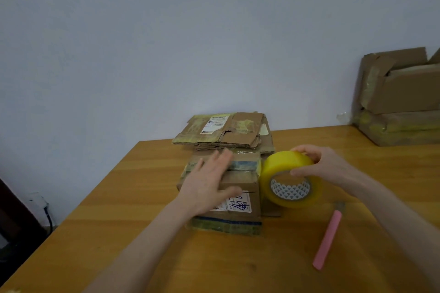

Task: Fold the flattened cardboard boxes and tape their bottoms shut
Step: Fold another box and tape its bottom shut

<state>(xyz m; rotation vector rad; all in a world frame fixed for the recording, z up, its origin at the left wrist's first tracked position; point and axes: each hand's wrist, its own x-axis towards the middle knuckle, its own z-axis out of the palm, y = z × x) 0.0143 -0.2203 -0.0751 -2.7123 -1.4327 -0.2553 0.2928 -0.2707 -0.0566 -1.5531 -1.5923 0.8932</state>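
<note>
A small folded cardboard box sits on the wooden table, its closed flaps facing up, with a white label bearing blue handwriting. My left hand lies flat on those flaps, fingers straight. My right hand grips a large roll of yellowish clear tape by its rim, just right of the box and touching its edge. Behind the box lies a stack of flattened cardboard boxes with old tape and a shipping label.
A pink-handled utility knife lies on the table to the right of the box. Folded cardboard boxes are stacked at the far right against the pale wall. The table's left edge runs diagonally, with dark objects on the floor beyond it.
</note>
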